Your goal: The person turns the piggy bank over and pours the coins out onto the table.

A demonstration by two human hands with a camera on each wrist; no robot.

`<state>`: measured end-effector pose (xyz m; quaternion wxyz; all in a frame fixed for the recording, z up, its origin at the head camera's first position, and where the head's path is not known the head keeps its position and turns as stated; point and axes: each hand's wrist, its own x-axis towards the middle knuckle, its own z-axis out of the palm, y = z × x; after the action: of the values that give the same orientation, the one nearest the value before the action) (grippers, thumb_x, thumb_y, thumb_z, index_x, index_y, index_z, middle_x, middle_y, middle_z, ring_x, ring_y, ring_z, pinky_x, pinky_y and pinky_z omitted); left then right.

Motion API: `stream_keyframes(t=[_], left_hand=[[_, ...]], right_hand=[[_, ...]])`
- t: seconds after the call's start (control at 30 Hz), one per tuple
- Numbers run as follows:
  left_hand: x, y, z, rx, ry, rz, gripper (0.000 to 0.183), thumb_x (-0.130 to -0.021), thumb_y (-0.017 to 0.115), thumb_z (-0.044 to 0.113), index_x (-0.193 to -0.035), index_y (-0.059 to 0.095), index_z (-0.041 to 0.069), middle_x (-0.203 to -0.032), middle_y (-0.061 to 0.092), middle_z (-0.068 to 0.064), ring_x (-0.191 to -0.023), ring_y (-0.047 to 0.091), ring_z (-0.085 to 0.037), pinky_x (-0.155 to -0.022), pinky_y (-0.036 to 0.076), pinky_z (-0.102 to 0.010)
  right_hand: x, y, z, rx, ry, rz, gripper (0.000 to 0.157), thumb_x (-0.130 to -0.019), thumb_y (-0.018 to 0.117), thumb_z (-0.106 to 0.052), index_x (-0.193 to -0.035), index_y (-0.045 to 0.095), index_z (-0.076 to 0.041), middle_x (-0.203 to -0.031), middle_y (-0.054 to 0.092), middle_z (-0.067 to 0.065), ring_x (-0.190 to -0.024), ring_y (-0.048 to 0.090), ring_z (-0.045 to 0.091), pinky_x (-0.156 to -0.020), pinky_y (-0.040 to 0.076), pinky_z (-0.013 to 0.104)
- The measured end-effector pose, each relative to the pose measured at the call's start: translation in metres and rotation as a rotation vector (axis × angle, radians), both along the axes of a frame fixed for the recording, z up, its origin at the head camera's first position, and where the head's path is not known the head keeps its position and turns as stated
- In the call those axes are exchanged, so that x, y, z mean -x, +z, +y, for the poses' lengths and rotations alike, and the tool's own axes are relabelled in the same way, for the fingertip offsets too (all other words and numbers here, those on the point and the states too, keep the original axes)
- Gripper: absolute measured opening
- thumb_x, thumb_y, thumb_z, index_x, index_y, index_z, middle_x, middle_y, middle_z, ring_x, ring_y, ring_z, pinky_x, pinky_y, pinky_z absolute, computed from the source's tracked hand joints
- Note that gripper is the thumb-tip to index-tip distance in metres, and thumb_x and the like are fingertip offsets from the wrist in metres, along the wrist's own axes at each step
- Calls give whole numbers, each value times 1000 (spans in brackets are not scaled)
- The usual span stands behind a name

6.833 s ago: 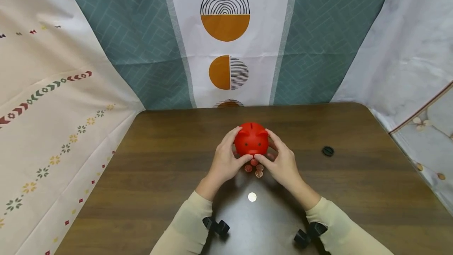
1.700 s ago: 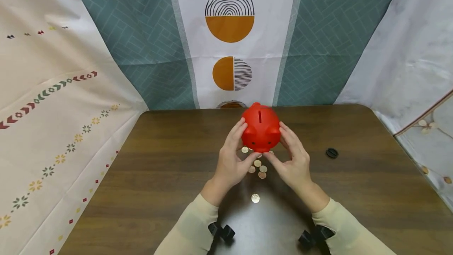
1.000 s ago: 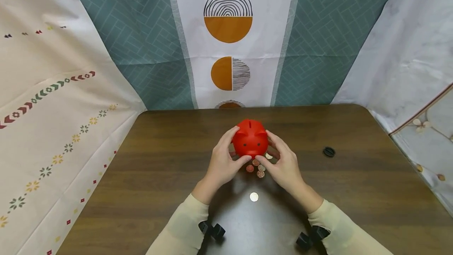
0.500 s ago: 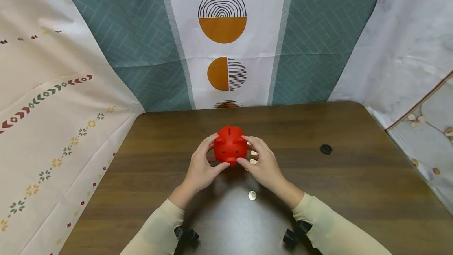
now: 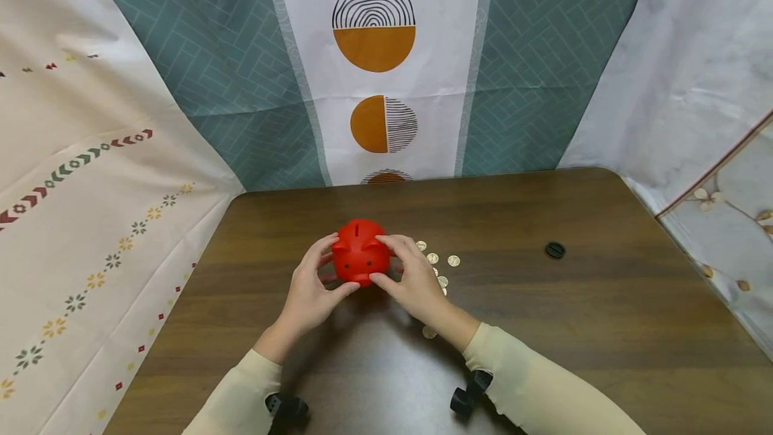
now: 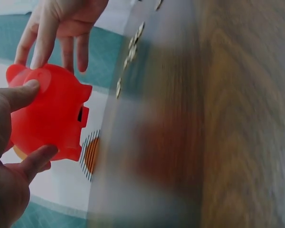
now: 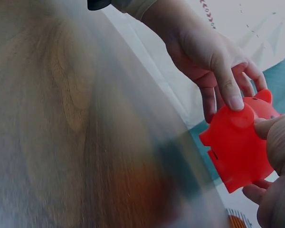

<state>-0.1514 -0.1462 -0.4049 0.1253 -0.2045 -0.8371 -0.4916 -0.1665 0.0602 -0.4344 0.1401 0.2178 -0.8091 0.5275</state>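
Note:
A red piggy bank (image 5: 360,254) is held between both hands over the table, snout facing the person and coin slot on top. My left hand (image 5: 311,291) grips its left side, thumb by the snout. The right hand (image 5: 417,284) grips the opposite side in the same way. From the left wrist view, the underside of the piggy bank (image 6: 47,114) shows stubby feet and a dark opening, with a gap between it and the tabletop. Several coins (image 5: 433,258) lie to its right, partly hidden behind the right hand and wrist.
A round black plug (image 5: 555,250) lies farther right on the wooden table (image 5: 513,301). Patterned cloths (image 5: 531,52) hang behind the table's back edge and along both sides. Each forearm wears a black wrist camera (image 5: 468,395).
Both hands lifted the piggy bank, lowered it, then carried it left, off the spot over the coins. The coins it covered now show to its right. The black plug stays put.

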Motion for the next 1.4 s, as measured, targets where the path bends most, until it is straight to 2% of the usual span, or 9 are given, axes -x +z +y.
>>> stream_keyframes(t=[0.1, 0.2, 0.47, 0.7, 0.8, 1.03, 1.13, 1.4], left_hand=[[-7, 10, -5, 4, -5, 10, 78, -70, 82, -5, -137, 42, 1, -142, 43, -17, -111, 56, -45, -73, 55, -53], [-10, 14, -10, 22, -6, 18, 78, -70, 81, -6, -136, 41, -1, -141, 43, -20, -110, 56, -45, -73, 55, -52], [-10, 11, -22, 28, -18, -3, 77, -70, 81, -7, -135, 41, -2, -140, 42, -20, -112, 55, -46, -74, 54, -54], [-7, 6, -32, 67, -27, -55, 78, -70, 81, -7, -136, 39, -1, -140, 41, -19, -114, 54, -46, -77, 54, -52], [-5, 3, -35, 81, -42, -78, 78, -70, 81, -8, -136, 39, -1, -141, 40, -20, -116, 52, -47, -78, 53, -54], [-2, 2, -35, 107, -60, -103, 78, -69, 81, -9, -134, 38, -2, -141, 39, -21, -116, 51, -48, -78, 53, -54], [1, -2, -37, 113, -63, -102, 79, -69, 81, -9, -134, 36, -2, -140, 38, -20, -115, 52, -48, -78, 54, -53], [17, -32, -51, 161, -52, -126, 85, -69, 85, -1, -137, 35, 9, -142, 37, -8, -119, 51, -38, -82, 55, -43]], right_hand=[[0, 1, -8, -7, 0, 4, 60, -79, 81, -19, -132, 55, -22, -130, 50, -2, -107, 58, 19, -76, 57, 41], [-1, 1, -14, -27, 1, 16, 61, -78, 81, -20, -133, 54, -23, -130, 50, -2, -108, 58, 18, -77, 57, 40], [-2, -4, -26, -47, -12, 43, 61, -77, 82, -20, -132, 56, -22, -127, 51, 1, -106, 58, 20, -76, 57, 40], [-2, -12, -36, -109, -43, 42, 61, -77, 82, -25, -132, 56, -23, -125, 50, 2, -94, 60, 24, -74, 54, 34], [-2, -15, -38, -143, -65, 43, 62, -77, 83, -27, -132, 56, -22, -124, 49, 1, -94, 60, 24, -75, 52, 32], [1, -22, -41, -171, -87, 57, 63, -75, 83, -28, -132, 56, -23, -122, 48, 1, -98, 60, 21, -82, 53, 35], [2, -24, -42, -169, -85, 67, 62, -76, 83, -28, -131, 57, -23, -122, 48, 0, -99, 60, 20, -84, 53, 36], [2, -26, -45, -160, -97, 66, 58, -74, 84, -26, -127, 61, -22, -118, 52, 0, -96, 60, 18, -81, 53, 34]])
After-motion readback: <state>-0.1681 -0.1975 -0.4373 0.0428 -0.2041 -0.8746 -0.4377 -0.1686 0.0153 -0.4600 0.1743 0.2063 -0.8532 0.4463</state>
